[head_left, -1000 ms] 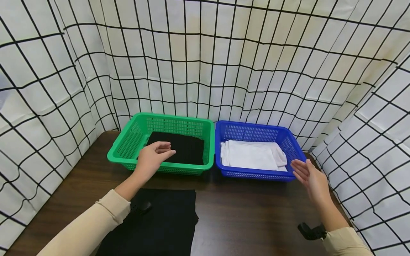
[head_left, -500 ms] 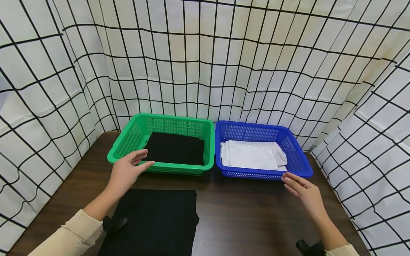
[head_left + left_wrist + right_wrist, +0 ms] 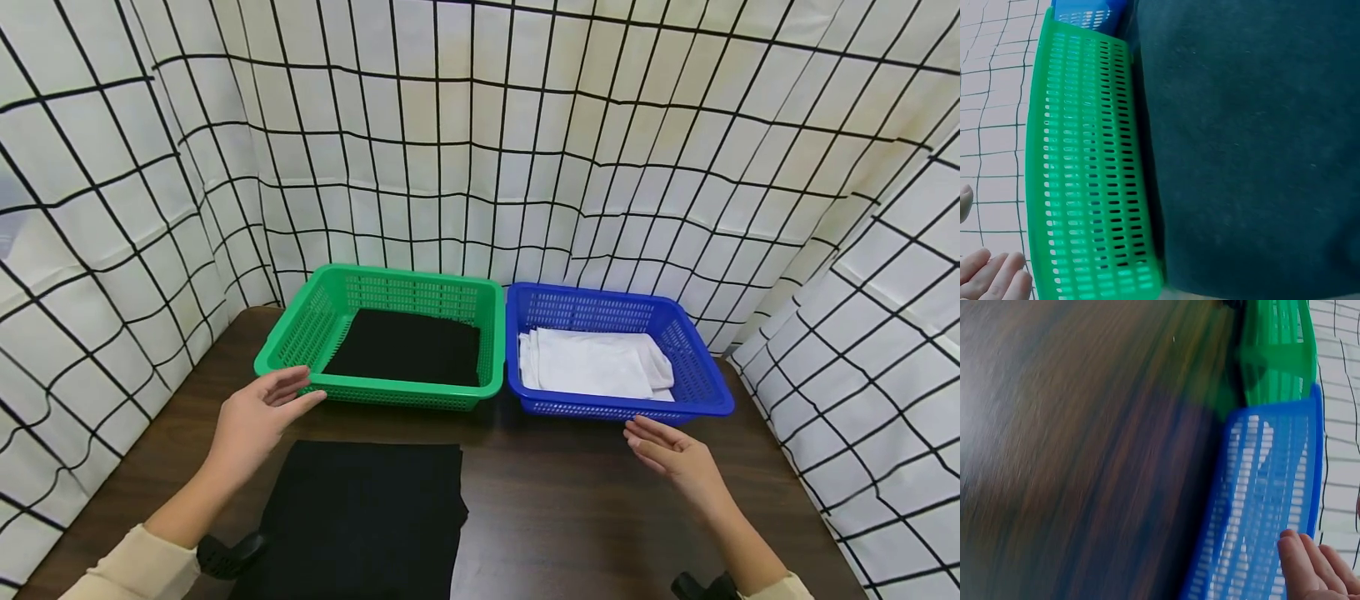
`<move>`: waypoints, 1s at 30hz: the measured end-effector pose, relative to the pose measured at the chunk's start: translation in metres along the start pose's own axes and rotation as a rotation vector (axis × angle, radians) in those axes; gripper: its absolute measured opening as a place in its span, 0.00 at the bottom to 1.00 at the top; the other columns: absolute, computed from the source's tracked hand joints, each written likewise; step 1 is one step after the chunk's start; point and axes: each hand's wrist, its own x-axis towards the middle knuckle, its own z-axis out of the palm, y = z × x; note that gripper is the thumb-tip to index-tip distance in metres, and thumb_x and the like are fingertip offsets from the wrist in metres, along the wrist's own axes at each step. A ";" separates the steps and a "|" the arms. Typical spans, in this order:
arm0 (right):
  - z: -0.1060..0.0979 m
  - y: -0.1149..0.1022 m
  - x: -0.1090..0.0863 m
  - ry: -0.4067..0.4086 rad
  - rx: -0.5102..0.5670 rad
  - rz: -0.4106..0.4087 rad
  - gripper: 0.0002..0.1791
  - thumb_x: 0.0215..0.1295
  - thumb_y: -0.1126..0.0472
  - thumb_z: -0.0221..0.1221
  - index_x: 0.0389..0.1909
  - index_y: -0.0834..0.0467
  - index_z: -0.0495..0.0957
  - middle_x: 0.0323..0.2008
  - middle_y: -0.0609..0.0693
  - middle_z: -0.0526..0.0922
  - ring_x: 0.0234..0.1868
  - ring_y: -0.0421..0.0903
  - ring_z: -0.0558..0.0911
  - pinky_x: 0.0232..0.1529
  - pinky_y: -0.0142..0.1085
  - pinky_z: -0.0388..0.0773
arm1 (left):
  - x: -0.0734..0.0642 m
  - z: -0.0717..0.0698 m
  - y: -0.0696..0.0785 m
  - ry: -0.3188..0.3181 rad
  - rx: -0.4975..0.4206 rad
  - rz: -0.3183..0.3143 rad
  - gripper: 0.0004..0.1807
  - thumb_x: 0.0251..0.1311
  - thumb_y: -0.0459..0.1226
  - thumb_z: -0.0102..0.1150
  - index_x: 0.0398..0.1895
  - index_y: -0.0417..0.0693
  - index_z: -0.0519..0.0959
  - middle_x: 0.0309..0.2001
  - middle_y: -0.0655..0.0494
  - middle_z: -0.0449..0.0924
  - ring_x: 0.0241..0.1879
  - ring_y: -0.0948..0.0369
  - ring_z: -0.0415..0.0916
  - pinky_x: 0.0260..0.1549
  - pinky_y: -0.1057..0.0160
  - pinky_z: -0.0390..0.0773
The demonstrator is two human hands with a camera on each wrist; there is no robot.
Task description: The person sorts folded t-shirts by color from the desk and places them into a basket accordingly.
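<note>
My left hand [image 3: 253,421] hovers by the front left corner of the green basket [image 3: 375,390], its fingers loosely extended and nothing in them. In the head view a folded black cloth [image 3: 408,348] lies inside that basket. Near the front rim of the blue basket [image 3: 600,407] is my right hand [image 3: 678,462], relaxed and holding nothing. Folded white cloth [image 3: 588,362] sits in the blue basket. Flat on the table in front of the green basket lies another black cloth [image 3: 367,508], its near end cut off by the frame. In the left wrist view this black cloth [image 3: 1254,150] fills the right side.
Both baskets stand side by side on a dark wooden table [image 3: 555,500]. White sheeting with a black grid [image 3: 450,150] encloses the back and both sides.
My left hand has drawn back from over the green basket, leftward and nearer. My right hand has moved left and nearer from the blue basket's right corner. The cloths stay put.
</note>
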 end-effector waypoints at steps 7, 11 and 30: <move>0.025 0.004 0.005 -0.030 -0.007 0.048 0.34 0.70 0.62 0.60 0.72 0.69 0.60 0.69 0.66 0.67 0.57 0.37 0.82 0.63 0.39 0.76 | -0.007 -0.004 -0.009 0.008 -0.015 -0.044 0.35 0.61 0.56 0.65 0.66 0.45 0.74 0.56 0.49 0.83 0.40 0.94 0.69 0.37 0.86 0.72; 0.038 0.009 0.007 -0.057 -0.004 0.061 0.35 0.70 0.63 0.60 0.74 0.67 0.58 0.71 0.66 0.66 0.65 0.48 0.77 0.63 0.37 0.75 | -0.011 -0.005 -0.015 0.002 -0.026 -0.073 0.36 0.60 0.57 0.64 0.66 0.46 0.74 0.57 0.55 0.82 0.42 0.94 0.68 0.37 0.86 0.71; 0.091 0.026 0.006 -0.240 -0.111 0.043 0.40 0.64 0.61 0.66 0.74 0.67 0.59 0.72 0.65 0.64 0.72 0.60 0.68 0.66 0.46 0.72 | -0.035 -0.014 -0.049 -0.121 -0.041 -0.236 0.47 0.63 0.59 0.60 0.76 0.40 0.58 0.72 0.37 0.63 0.71 0.41 0.62 0.37 0.86 0.68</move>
